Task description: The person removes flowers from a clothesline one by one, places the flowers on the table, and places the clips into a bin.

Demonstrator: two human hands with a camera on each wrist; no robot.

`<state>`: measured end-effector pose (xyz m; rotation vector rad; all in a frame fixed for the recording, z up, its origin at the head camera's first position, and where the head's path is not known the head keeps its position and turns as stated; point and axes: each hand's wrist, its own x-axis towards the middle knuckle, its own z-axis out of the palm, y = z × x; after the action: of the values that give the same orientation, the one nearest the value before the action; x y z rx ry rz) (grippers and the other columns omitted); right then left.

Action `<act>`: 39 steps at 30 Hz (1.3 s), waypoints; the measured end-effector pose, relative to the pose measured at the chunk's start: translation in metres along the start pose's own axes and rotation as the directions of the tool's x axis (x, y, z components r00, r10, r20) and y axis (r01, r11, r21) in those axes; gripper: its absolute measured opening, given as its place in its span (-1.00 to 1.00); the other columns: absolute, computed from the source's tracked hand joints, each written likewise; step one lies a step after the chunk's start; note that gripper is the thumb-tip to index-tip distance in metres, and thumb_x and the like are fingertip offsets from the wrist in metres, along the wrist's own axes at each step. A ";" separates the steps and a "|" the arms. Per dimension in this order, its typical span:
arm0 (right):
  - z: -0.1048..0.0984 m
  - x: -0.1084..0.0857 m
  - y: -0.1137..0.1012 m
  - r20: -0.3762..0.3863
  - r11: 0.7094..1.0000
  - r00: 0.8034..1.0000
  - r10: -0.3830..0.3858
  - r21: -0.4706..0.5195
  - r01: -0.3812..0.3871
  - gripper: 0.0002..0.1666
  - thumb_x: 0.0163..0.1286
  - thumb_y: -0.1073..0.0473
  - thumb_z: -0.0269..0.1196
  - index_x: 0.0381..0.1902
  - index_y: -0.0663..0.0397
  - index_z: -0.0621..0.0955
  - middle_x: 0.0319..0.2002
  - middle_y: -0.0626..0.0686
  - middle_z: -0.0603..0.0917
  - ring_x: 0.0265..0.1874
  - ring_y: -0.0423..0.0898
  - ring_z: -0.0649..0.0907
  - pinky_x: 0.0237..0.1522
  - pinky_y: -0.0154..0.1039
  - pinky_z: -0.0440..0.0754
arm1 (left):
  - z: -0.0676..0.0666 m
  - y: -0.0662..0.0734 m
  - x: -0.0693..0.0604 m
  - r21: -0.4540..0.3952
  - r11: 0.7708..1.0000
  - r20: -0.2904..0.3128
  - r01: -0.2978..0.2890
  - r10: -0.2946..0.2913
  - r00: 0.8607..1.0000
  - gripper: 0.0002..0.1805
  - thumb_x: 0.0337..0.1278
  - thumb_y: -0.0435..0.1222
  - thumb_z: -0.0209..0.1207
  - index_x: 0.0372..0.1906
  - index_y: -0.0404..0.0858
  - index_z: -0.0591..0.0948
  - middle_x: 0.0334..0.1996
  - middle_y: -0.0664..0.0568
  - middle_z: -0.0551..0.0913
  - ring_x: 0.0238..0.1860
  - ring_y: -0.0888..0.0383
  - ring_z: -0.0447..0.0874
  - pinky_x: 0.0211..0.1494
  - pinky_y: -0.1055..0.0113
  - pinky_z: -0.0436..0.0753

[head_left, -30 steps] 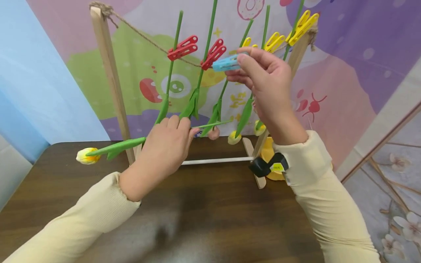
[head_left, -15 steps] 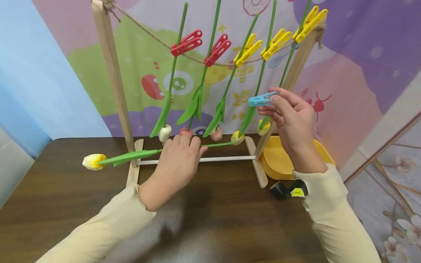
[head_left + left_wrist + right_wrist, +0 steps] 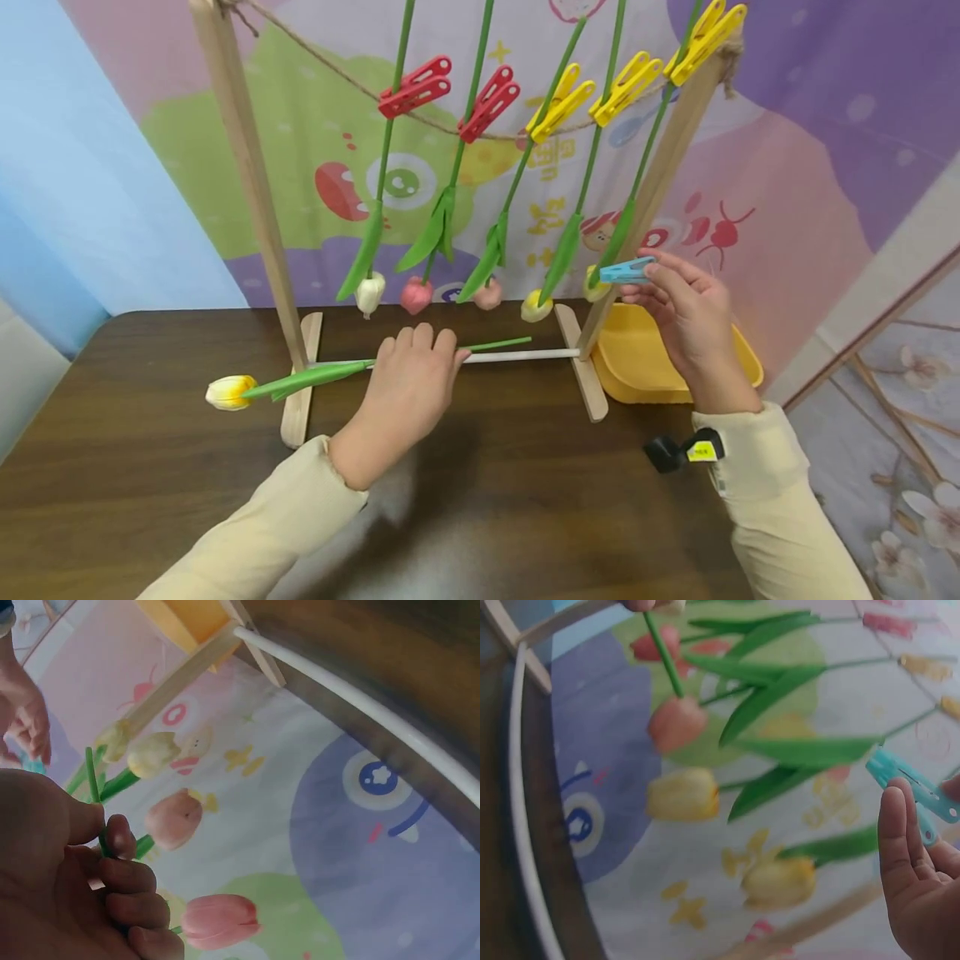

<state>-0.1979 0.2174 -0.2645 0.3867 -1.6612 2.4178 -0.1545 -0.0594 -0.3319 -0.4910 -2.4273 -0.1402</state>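
Observation:
The left hand [image 3: 408,387] grips the green stem of a yellow-white tulip [image 3: 231,392], which lies sideways with its bloom to the left. In the left wrist view, the left hand [image 3: 90,877] pinches that stem [image 3: 93,776] between thumb and fingers. A blue clothespin [image 3: 628,271] is pinched by the right hand [image 3: 686,321], in front of the rack's right post. The right wrist view shows the clothespin [image 3: 911,787] in the right hand [image 3: 922,885]. Several tulips hang bloom-down from the rope [image 3: 322,58], held by red clothespins [image 3: 414,87] and yellow clothespins [image 3: 626,89].
A wooden rack with a left post [image 3: 251,175], a right post [image 3: 667,175] and a white bottom bar [image 3: 517,356] stands at the back of the brown table [image 3: 525,500]. Right of it sits a yellow tray [image 3: 637,387]. A patterned cloth [image 3: 285,108] hangs behind.
The right hand has come down and rightward from the rope with the blue clothespin. The left hand has moved lower and slightly right, still holding the tulip.

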 end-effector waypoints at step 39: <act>-0.113 -0.002 0.080 -0.209 0.924 0.904 0.373 0.171 -0.342 -0.83 0.35 0.35 0.11 -0.24 0.14 0.65 -0.39 0.06 0.71 -0.45 -0.11 0.73 -0.27 -0.30 0.67 | 0.063 0.008 -0.024 -0.085 0.994 0.121 0.064 -0.054 0.991 -0.67 0.24 -0.09 0.10 -0.45 -0.28 0.47 -0.55 -0.09 0.47 -0.47 -0.05 0.51 -0.45 0.16 0.42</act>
<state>-0.2320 0.2942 -0.3740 -0.2117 -1.5854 2.7092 -0.1711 -0.0454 -0.3963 -0.4793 -2.5611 -0.2518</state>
